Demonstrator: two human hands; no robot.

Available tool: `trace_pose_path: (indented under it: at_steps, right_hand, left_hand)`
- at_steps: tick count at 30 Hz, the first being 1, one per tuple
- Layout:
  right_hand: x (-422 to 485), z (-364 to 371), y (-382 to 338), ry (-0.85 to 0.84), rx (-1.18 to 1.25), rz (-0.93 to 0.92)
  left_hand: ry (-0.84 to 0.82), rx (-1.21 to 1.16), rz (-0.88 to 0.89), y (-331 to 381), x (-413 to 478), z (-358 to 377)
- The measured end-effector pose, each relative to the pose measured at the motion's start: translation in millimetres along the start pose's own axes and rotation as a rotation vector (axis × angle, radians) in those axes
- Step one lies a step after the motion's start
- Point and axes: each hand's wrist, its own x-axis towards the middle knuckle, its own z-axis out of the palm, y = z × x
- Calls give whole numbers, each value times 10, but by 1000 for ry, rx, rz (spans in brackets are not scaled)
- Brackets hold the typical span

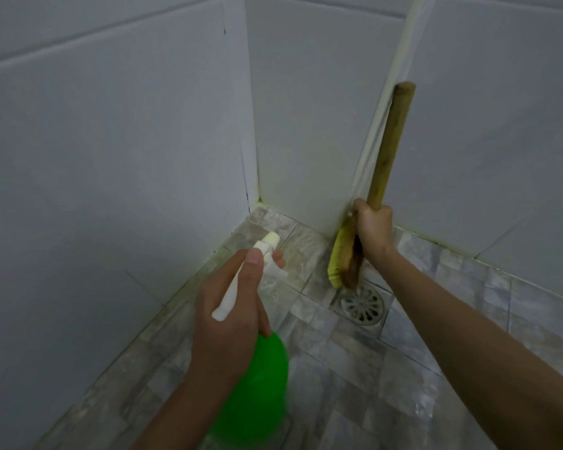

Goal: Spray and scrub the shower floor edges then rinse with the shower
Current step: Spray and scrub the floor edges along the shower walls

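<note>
My left hand (231, 306) grips a green spray bottle (257, 388) by its white trigger head, thumb on top, a finger on the trigger. The nozzle (271, 239) points toward the far corner of the shower floor (355, 368). My right hand (372, 227) holds a wooden-handled scrub brush (389, 151) low on its handle. The handle stands nearly upright against the wall corner. The brush's yellow bristles (336, 258) face left, and its lower end is just above the floor beside the drain.
A round metal drain (362, 304) sits in the stone-pattern tiles right below the brush. White tiled walls (127, 157) close in on the left, back and right. Yellowish grime lines the floor edge (275, 207) at the back corner.
</note>
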Motion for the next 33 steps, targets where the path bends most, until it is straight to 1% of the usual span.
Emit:
trace_pose_path:
  at_steps: [2, 3, 6, 8, 11, 13, 16, 19, 23, 27, 30, 31, 33]
  right_hand:
    - [-103, -68, 86, -61, -23, -1]
    - [-86, -82, 102, -58, -30, -19]
    - [59, -3, -64, 42, 20, -49]
    - [114, 25, -135, 59, 44, -18]
    - [-80, -41, 8, -18, -44, 19]
    - [-172, -83, 88, -68, -63, 1]
    - [-4, -42, -50, 3, -20, -45]
    - [49, -32, -61, 34, 37, -18]
    - [-315, -104, 170, -91, -21, -26]
    - [9, -22, -97, 62, 47, -43]
    - [44, 21, -101, 82, 46, -18]
    - [-50, 0, -63, 69, 33, -9]
    - [-236, -64, 70, -10, -16, -11]
  left_hand:
    - [-5, -10, 11, -12, 19, -2]
    - [-5, -5, 17, -20, 19, 6]
    - [-16, -2, 20, -23, 16, 28]
    - [-27, 5, 34, -10, 20, 20]
    - [-16, -14, 65, 25, 45, -27]
    - [-9, -27, 69, 40, 51, -26]
    - [-21, -16, 67, 19, 45, 8]
    - [-25, -42, 65, 24, 60, 30]
    - [-3, -92, 61, 86, 148, 21]
    - [9, -109, 86, 116, 157, 25]
    - [9, -97, 85, 107, 159, 14]
    - [13, -100, 85, 113, 177, 5]
    - [20, -91, 76, 94, 192, -3]
